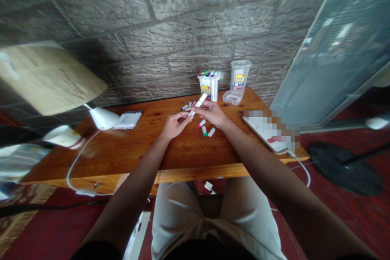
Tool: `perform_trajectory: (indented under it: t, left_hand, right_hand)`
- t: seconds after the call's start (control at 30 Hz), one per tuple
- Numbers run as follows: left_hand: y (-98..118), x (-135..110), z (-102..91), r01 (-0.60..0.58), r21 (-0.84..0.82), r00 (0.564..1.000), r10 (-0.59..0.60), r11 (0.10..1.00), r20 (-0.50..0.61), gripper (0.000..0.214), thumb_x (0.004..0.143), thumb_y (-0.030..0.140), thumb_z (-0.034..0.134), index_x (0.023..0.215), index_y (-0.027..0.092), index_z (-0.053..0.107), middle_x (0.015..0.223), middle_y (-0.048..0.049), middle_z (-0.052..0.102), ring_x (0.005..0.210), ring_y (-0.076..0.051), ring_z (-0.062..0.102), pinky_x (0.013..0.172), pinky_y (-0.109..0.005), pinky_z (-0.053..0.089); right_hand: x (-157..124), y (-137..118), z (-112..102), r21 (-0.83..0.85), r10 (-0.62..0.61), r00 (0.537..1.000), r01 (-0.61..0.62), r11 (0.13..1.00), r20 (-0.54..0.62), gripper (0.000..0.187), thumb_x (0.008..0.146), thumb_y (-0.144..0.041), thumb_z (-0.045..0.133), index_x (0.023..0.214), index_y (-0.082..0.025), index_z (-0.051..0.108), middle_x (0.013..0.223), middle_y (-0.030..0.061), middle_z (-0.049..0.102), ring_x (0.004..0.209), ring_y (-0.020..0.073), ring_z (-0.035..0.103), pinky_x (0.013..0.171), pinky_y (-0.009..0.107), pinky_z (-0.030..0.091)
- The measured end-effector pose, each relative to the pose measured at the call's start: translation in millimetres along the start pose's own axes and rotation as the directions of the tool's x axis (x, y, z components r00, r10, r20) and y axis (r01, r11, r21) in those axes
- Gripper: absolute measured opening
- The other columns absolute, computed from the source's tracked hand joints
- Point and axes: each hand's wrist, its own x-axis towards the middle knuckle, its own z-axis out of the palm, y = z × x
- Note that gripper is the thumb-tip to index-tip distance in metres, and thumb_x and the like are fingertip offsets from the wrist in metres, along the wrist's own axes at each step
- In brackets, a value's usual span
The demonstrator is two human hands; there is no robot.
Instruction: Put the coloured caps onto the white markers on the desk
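Observation:
Over the middle of the wooden desk, a white marker [198, 102] is held tilted between my two hands. My left hand [177, 124] pinches its lower end, with red marks showing on the skin. Closed around the middle of the marker is my right hand [212, 113]. Below my hands lie loose marker caps, among them a pink one [201, 123], a green one [204, 131] and a light blue one [211, 131]. More caps [184, 108] lie partly hidden behind my hands. Just beyond stands a clear box full of markers [209, 86] with coloured tops.
A row of white markers [128, 120] lies left on the desk [183, 154]. Farther left stand a lamp [102, 118] and a paper cup [64, 136]. An opened clear container [239, 77] is back right. A tablet-like device [265, 134] with a cable lies at the right edge.

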Motion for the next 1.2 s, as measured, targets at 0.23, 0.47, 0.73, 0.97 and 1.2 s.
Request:
perform_trajectory:
  t: [0.23,0.47,0.73,0.97,1.2]
  left_hand:
    - [0.0,-0.5,-0.1,0.047,0.04,0.999,-0.047,0.998,-0.006,0.046,0.087,0.058,0.061,0.093,0.015,0.075,0.081,-0.0067,0.076,0.067,-0.015,0.065,0.065,-0.027,0.051]
    - [-6.3,0.7,-3.7,0.122,0.069,0.991,-0.117,0.99,-0.069,0.055,0.093,0.062,0.049,0.088,0.014,0.074,0.068,-0.0041,0.07,0.058,-0.011,0.056,0.058,-0.023,0.044]
    - [-10.7,0.4,-4.0,0.161,0.058,0.986,-0.158,0.985,-0.045,0.055,0.093,0.063,0.049,0.086,0.014,0.074,0.064,-0.0037,0.068,0.057,-0.012,0.056,0.057,-0.024,0.044]
    - [-13.0,0.1,-4.5,0.156,0.088,0.988,-0.154,0.984,-0.028,0.053,0.093,0.061,0.05,0.082,0.015,0.074,0.063,-0.0033,0.067,0.055,-0.012,0.055,0.057,-0.024,0.042]
    - [-11.5,0.9,-4.6,0.164,0.094,0.986,-0.162,0.982,-0.022,0.05,0.092,0.059,0.052,0.077,0.016,0.072,0.062,-0.003,0.067,0.055,-0.012,0.056,0.058,-0.024,0.042]
  right_hand:
    - [5.6,-2.3,-0.2,0.142,0.022,0.994,-0.007,0.99,-0.107,0.034,0.073,-0.048,0.08,0.077,-0.019,0.063,0.069,-0.0028,0.064,0.065,0.0106,0.058,0.064,0.024,0.047]
    - [7.0,-21.4,-3.9,0.541,0.163,0.983,-0.089,0.836,-0.089,0.02,0.088,-0.038,0.064,0.081,-0.021,0.057,0.054,-0.0065,0.043,0.052,0.01,0.041,0.058,0.024,0.043]
    - [-2.8,-35.2,-23.5,0.566,0.015,0.995,0.042,0.824,-0.096,0.067,0.078,-0.089,0.041,0.062,-0.024,0.048,0.052,-0.0028,0.029,0.053,0.0146,0.035,0.06,0.033,0.041]
    - [-4.5,-36.2,-26.1,0.58,0.04,0.994,0.025,0.815,-0.1,0.062,0.079,-0.08,0.048,0.053,-0.025,0.039,0.047,-0.0049,0.021,0.051,0.0139,0.027,0.056,0.032,0.032]
    - [-3.1,-32.8,-32.4,0.705,0.12,0.984,0.008,0.709,-0.131,0.067,0.078,-0.085,0.039,0.051,-0.025,0.024,0.041,-0.0073,0.012,0.043,0.0108,0.014,0.045,0.028,0.02]
